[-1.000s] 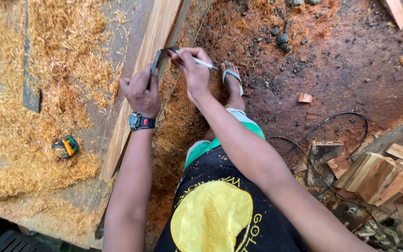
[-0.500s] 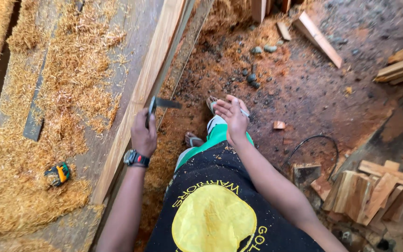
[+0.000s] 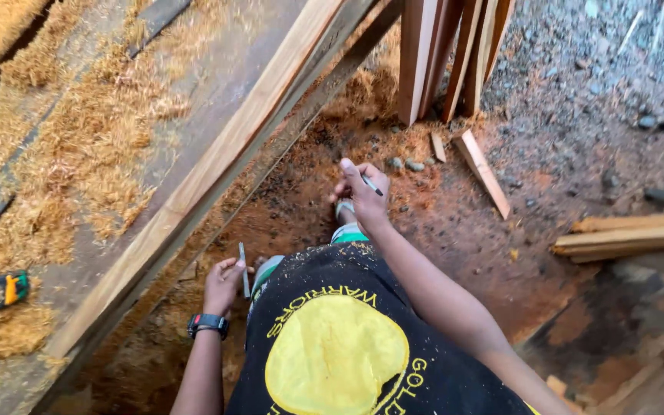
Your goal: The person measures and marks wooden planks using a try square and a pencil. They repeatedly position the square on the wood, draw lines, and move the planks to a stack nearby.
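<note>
Left hand (image 3: 223, 283) gripping a thin flat metal blade (image 3: 244, 269), grip clamped on its lower end, blade standing roughly upright just off the fingers. Wristwatch (image 3: 208, 323) sitting just behind that grip. Right hand (image 3: 361, 192) pinching a pencil (image 3: 371, 184), grip closed on it, tip pointing out to the right and down toward the dirt floor (image 3: 455, 230).

Both grips hanging below and clear of the long plank (image 3: 217, 165), which is running diagonally along the counter (image 3: 194, 84) edge, up and to the left of the left grip. Neither tool touching the wood.

Judging the marking step, doing it well:
- seating the blade flat against the plank edge before scribing, no rocking
- keeping the pencil tight to the blade edge, steady pressure
- clearing sawdust (image 3: 78, 154) from under the blade first, otherwise riding up and skewing the line

Tape measure (image 3: 5, 289) lying well apart, far left of the left grip, on the counter among shavings. Loose offcut (image 3: 484, 173) lying on the floor right of the right grip; leaning boards (image 3: 447, 54) standing above it.
</note>
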